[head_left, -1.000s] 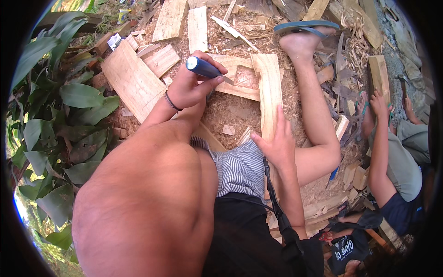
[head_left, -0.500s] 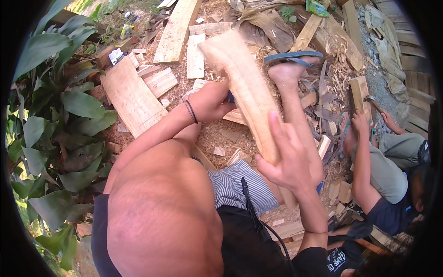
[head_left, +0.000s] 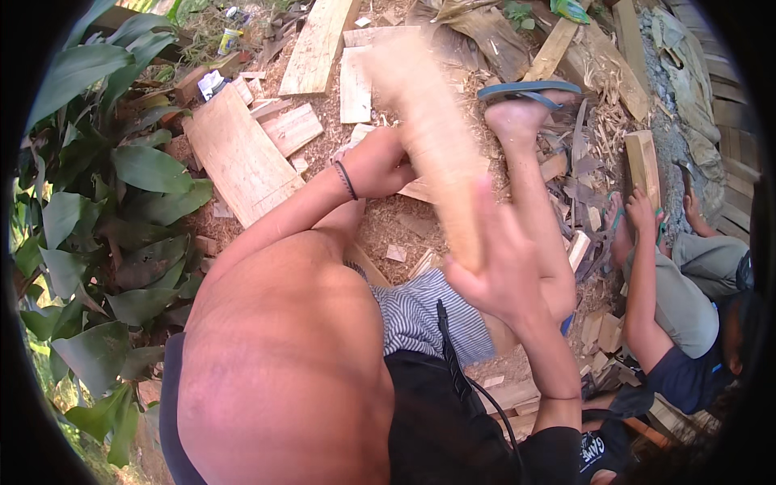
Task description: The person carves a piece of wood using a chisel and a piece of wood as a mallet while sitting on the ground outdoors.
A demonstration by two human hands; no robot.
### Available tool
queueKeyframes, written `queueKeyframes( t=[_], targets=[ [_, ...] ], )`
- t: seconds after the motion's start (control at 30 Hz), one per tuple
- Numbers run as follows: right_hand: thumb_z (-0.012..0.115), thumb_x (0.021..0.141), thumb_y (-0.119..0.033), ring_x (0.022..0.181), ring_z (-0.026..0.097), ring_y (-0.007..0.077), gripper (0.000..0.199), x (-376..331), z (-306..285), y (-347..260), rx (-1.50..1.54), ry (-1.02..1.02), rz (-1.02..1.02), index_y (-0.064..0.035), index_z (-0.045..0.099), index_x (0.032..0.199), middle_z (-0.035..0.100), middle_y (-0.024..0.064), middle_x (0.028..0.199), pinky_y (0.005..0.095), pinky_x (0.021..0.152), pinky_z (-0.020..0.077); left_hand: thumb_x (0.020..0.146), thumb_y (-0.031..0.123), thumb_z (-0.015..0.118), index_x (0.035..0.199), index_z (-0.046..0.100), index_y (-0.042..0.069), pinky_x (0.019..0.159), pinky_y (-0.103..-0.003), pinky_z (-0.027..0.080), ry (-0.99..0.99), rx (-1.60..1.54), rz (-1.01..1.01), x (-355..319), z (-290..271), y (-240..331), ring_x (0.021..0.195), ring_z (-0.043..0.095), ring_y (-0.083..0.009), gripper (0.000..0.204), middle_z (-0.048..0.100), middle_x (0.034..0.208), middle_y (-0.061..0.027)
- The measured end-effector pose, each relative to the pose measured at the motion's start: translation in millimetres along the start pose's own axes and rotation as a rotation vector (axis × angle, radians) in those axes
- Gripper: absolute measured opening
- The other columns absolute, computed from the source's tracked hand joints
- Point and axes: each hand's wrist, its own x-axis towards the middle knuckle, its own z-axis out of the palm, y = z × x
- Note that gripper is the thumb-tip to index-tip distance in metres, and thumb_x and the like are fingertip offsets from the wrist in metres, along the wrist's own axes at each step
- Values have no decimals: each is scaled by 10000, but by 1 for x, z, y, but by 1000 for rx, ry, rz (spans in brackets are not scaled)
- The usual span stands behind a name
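A long, pale piece of wood [head_left: 440, 153], smeared by motion, slants across the space in front of me. Its near end lies between the thumb and the stretched fingers of my right hand [head_left: 503, 255]. Against the wood's left edge, farther along, is my left hand [head_left: 381, 164], closed, with a dark braided band on its wrist. What the left fingers grip is hidden. My bent legs are on both sides, and a blue flip-flop [head_left: 529, 90] is on my right foot.
Wood chips and offcuts [head_left: 293, 129] cover the ground, with a wide board [head_left: 238, 153] at left and another board [head_left: 319, 48] beyond. Broad-leaved plants [head_left: 89, 210] line the left. At right a seated person [head_left: 679, 291] holds a wood block [head_left: 643, 162] and a hand tool.
The wood piece is more blurred, and its far end has shifted slightly. Both my hands keep their places on or by it. The whole view has moved a little.
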Motion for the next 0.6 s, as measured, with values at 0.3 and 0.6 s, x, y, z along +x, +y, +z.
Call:
queueKeyframes(
  t=[0.3, 0.6],
  targets=[
    [681, 798, -163, 1483, 239, 332, 975, -17, 21, 41, 520, 571, 145, 75, 122, 1561, 238, 256, 1581, 415, 1207, 235, 790, -86, 701, 961, 510, 43, 904, -378, 567, 475, -728, -587, -77, -17, -13, 1026, 691, -244, 286, 709, 1054, -168],
    [755, 790, -229, 1189, 562, 367, 936, -51, 59, 78, 59, 97, 536, -78, 265, 1572, 473, 268, 1374, 417, 1006, 473, 871, -94, 612, 1036, 542, 31, 996, -440, 585, 954, -1293, -682, -121, -36, -35, 1176, 631, -365, 219, 641, 1182, -201]
  ],
)
